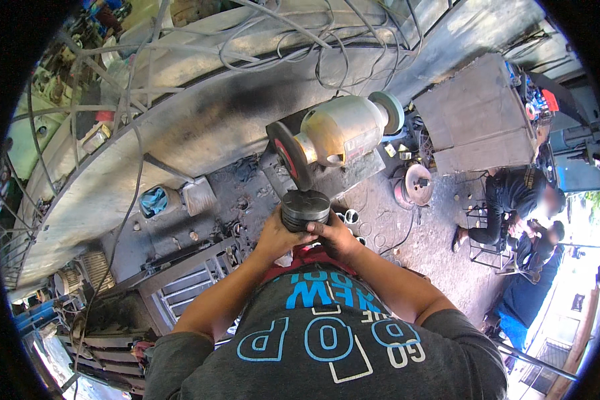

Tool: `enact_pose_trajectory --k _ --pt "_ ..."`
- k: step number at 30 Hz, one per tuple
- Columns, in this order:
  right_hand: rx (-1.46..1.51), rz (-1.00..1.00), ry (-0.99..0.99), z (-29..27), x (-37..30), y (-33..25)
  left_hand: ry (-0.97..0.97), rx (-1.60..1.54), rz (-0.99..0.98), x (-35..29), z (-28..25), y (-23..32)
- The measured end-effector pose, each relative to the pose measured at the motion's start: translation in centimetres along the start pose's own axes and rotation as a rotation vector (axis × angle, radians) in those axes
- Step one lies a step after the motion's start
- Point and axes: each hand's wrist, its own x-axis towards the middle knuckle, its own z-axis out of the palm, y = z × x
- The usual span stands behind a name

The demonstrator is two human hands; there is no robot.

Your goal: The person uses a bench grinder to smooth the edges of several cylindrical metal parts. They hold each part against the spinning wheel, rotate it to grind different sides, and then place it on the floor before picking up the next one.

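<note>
A dark, ringed engine piston [305, 209] is held upright between my two hands, its round crown facing up. My left hand [278, 237] wraps its left side, and my right hand [336, 236] grips its right side, thumbs close together at the front. Just beyond the piston is the dark wheel with a red centre [289, 155] on a bench grinder [343, 130]. The wheel's lower rim is at the piston's far edge; I cannot tell whether they touch. A pale grinding wheel [387, 112] sits at the grinder's far right end.
Several metal rings and sleeves [351, 217] lie right of my right hand. A spool-like round part [417, 185] stands farther right. Loose cables [340, 53] hang along the far wall. A bin with blue cloth [159, 201] stands left. Two people [513, 200] sit at right.
</note>
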Motion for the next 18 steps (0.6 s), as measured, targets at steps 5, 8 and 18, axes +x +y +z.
enact_pose_trajectory --k 5,8,18 --pt "0.114 0.094 0.020 0.1 0.2 -0.8 0.007 -0.165 -0.072 0.3 0.6 1.7" --pt "0.137 0.129 0.035 0.0 0.3 -0.9 0.020 0.117 -0.043 0.7 0.2 2.9" --pt "0.255 0.250 -0.016 -0.4 -0.1 -0.7 0.008 0.035 -0.197 0.3 0.1 4.3"
